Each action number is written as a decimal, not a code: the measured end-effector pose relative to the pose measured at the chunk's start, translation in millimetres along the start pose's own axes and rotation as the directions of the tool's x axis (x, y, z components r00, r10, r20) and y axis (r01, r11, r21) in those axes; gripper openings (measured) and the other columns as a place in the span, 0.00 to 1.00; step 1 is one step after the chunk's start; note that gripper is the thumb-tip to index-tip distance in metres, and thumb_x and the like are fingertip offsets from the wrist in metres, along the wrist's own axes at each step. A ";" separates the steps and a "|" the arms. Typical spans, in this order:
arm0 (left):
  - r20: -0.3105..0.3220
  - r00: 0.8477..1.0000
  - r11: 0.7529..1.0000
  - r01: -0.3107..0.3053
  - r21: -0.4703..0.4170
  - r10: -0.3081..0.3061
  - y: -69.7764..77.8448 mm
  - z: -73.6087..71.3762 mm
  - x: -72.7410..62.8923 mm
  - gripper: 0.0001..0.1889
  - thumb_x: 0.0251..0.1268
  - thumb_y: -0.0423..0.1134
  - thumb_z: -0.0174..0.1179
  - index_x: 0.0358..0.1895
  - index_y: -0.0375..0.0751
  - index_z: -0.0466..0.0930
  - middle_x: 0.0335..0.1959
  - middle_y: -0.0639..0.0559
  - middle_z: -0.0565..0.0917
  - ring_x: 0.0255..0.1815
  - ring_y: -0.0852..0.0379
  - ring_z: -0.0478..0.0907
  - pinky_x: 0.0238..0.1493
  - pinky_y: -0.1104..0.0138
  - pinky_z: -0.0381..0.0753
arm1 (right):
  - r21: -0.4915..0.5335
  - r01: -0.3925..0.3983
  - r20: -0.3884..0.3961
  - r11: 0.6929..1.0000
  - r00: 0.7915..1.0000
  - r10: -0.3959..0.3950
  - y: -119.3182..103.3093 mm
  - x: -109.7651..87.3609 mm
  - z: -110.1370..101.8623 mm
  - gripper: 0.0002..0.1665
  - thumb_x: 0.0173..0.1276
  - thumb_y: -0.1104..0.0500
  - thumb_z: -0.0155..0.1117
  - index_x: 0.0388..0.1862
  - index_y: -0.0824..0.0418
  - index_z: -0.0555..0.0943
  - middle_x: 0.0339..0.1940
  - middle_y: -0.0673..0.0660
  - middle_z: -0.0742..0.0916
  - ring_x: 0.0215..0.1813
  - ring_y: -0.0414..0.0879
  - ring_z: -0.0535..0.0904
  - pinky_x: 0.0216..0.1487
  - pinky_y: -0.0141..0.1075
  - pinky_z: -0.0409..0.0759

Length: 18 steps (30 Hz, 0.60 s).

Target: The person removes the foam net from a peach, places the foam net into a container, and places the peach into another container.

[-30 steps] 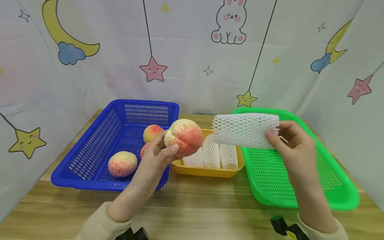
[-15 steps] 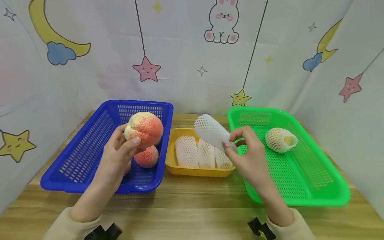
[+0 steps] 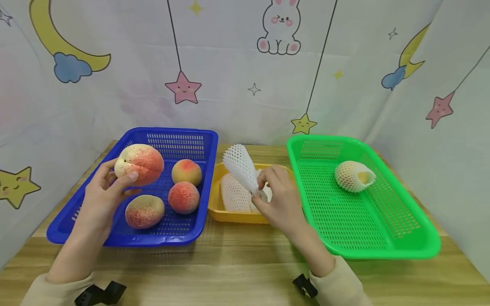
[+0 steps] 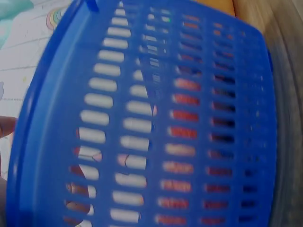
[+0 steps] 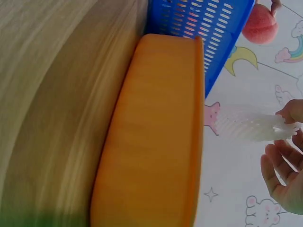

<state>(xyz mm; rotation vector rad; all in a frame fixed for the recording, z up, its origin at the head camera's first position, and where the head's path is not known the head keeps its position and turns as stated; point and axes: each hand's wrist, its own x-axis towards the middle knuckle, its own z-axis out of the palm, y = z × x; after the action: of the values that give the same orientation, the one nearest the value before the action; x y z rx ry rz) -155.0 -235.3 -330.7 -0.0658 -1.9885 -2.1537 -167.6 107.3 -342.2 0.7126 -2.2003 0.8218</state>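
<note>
A yellow-and-red peach (image 3: pixel 143 165) is gripped in my left hand (image 3: pixel 101 191), held above the left part of the blue basket (image 3: pixel 130 240). My right hand (image 3: pixel 279 195) pinches one end of a white foam net sleeve (image 3: pixel 240 165) over the yellow tray (image 3: pixel 233 217); its other end points up and to the left. More foam net sleeves (image 3: pixel 233 195) lie in that tray, partly covered by my right hand. Below the held peach, three more lie in the blue basket: a pale speckled peach (image 3: pixel 144 211), a red peach (image 3: pixel 184 197) and an orange-yellow peach (image 3: pixel 186 172).
At the right a green basket (image 3: pixel 383 255) holds a peach in a foam net sleeve (image 3: pixel 354 176). All the containers stand on a wooden table (image 3: pixel 222 272), with a printed white cloth (image 3: pixel 229 114) hanging behind. In the left wrist view the blue basket wall fills most of the picture.
Both hands have moved left, the left with the peach to above the blue basket, the right with the foam net sleeve to over the yellow tray. The sleeve has turned from level to slanting upward.
</note>
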 end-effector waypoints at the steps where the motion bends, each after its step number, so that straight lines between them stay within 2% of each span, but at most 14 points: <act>1: -0.010 1.000 0.999 0.005 0.034 -0.005 -0.5 -4.0 0.5 0.20 0.66 0.36 0.59 0.57 0.57 0.68 0.45 0.63 0.77 0.39 0.71 0.80 0.37 0.78 0.80 | -0.006 -0.009 0.007 1.000 1.000 0.009 -0.5 0.4 3.1 0.19 0.42 0.71 0.69 0.28 0.59 0.69 0.33 0.54 0.76 0.39 0.46 0.71 0.34 0.33 0.69; 2: -0.021 1.000 0.998 0.012 0.067 -0.010 -1.1 -7.7 1.0 0.20 0.65 0.36 0.60 0.57 0.57 0.69 0.43 0.63 0.76 0.37 0.71 0.80 0.36 0.78 0.80 | -0.008 -0.024 0.016 1.000 1.000 0.024 -1.0 0.7 6.1 0.19 0.42 0.71 0.70 0.28 0.59 0.69 0.32 0.54 0.76 0.38 0.46 0.71 0.33 0.32 0.69; 4: -0.052 0.999 0.979 0.028 0.201 -0.018 -1.2 -13.9 1.6 0.21 0.65 0.39 0.61 0.59 0.57 0.68 0.42 0.65 0.74 0.34 0.74 0.79 0.34 0.79 0.80 | -0.015 -0.056 0.039 0.998 0.998 0.057 -1.3 0.8 12.1 0.19 0.43 0.70 0.70 0.27 0.59 0.68 0.31 0.54 0.74 0.37 0.45 0.69 0.32 0.32 0.68; 6: -0.082 0.996 0.937 0.054 0.346 -0.027 -0.9 -18.5 1.6 0.25 0.65 0.43 0.61 0.64 0.54 0.66 0.41 0.64 0.72 0.33 0.77 0.77 0.33 0.79 0.79 | -0.025 -0.089 0.066 0.996 0.994 0.091 -1.0 0.9 17.5 0.20 0.44 0.70 0.71 0.26 0.59 0.68 0.31 0.54 0.74 0.37 0.45 0.68 0.32 0.32 0.68; 8: -0.109 0.994 0.873 0.076 0.481 -0.027 0.5 -21.0 1.5 0.31 0.64 0.47 0.61 0.69 0.49 0.62 0.43 0.61 0.70 0.32 0.78 0.75 0.32 0.80 0.78 | -0.039 -0.111 0.084 0.993 0.990 0.114 -0.2 1.2 22.0 0.19 0.45 0.69 0.71 0.26 0.59 0.68 0.31 0.54 0.73 0.38 0.45 0.67 0.31 0.32 0.67; 10: -0.131 0.991 0.796 0.085 0.599 -0.007 2.3 -23.2 -0.1 0.36 0.63 0.51 0.61 0.72 0.45 0.59 0.48 0.55 0.70 0.35 0.77 0.72 0.32 0.80 0.75 | -0.060 -0.118 0.093 0.991 0.988 0.123 0.9 1.6 26.1 0.19 0.45 0.68 0.71 0.26 0.58 0.68 0.31 0.55 0.73 0.37 0.45 0.67 0.32 0.33 0.67; 14: -0.149 0.986 0.658 0.060 0.750 0.080 6.0 -28.3 -4.9 0.39 0.59 0.54 0.63 0.71 0.40 0.61 0.55 0.38 0.71 0.42 0.57 0.70 0.32 0.74 0.67 | -0.090 -0.108 0.099 0.990 0.988 0.117 2.5 2.5 33.8 0.18 0.45 0.68 0.70 0.25 0.58 0.67 0.32 0.54 0.73 0.37 0.46 0.67 0.31 0.33 0.67; 16: -0.141 0.983 0.605 0.043 0.795 0.116 6.5 -32.1 -7.4 0.39 0.58 0.54 0.64 0.69 0.38 0.63 0.55 0.33 0.72 0.43 0.50 0.70 0.32 0.71 0.64 | -0.097 -0.096 0.111 0.991 0.988 0.107 2.8 2.7 37.8 0.18 0.46 0.68 0.70 0.25 0.58 0.67 0.33 0.53 0.73 0.38 0.46 0.67 0.30 0.32 0.66; 18: -0.129 0.982 0.561 0.031 0.827 0.137 5.9 -36.4 -9.7 0.39 0.57 0.55 0.64 0.67 0.36 0.65 0.51 0.33 0.73 0.42 0.48 0.70 0.32 0.69 0.63 | -0.101 -0.087 0.129 0.991 0.987 0.099 2.5 2.9 42.4 0.19 0.46 0.68 0.69 0.25 0.57 0.66 0.34 0.52 0.74 0.39 0.46 0.68 0.28 0.31 0.65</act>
<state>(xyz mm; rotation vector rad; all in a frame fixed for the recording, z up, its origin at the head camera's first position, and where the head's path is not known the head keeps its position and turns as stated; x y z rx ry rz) -140.5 -270.6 -329.9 0.2098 -2.6046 -0.9181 -187.8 77.8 -365.2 0.6385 -2.3918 0.7276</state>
